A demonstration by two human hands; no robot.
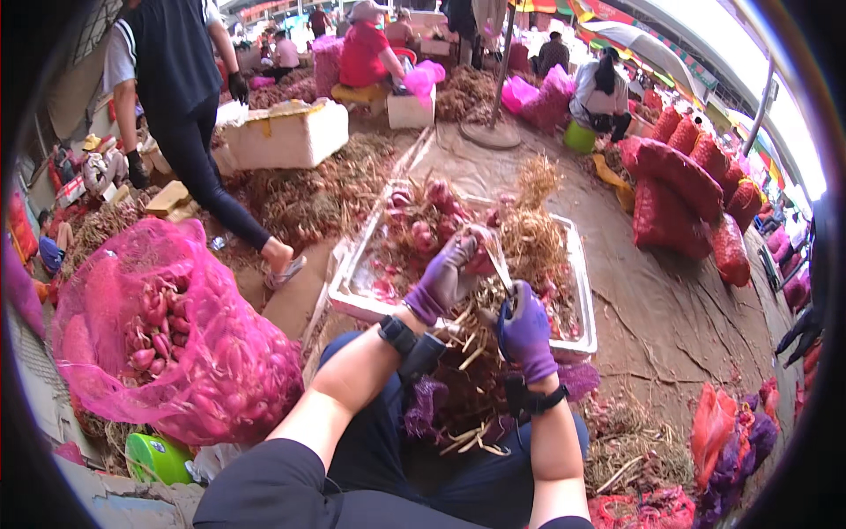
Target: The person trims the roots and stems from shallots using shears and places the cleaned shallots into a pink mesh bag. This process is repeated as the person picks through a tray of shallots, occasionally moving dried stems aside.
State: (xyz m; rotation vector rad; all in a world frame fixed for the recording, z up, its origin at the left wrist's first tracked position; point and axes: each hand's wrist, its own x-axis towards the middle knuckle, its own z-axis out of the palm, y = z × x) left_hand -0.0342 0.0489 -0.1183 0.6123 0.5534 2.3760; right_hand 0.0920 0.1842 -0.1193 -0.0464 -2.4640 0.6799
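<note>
My left hand (443,280), in a purple glove, is closed on a bunch of reddish shallots (478,262) above the near part of a white foam tray (583,291). In my right hand (529,333), also gloved in purple, are scissors (500,264); their pale blades point up at the shallots and a dark handle loop shows by my fingers. Dry straw-like stalks (467,357) hang below my hands, over my lap. More loose shallots (423,236) lie in the tray at left, and a tall heap of dry stalks (529,234) fills its right side.
At my left stands a pink mesh bag (225,370) full of shallots, with a green container (157,458) below it. A person in dark clothes (181,79) walks past at far left, near a white foam box (286,137). Full red mesh sacks (670,216) stand at right.
</note>
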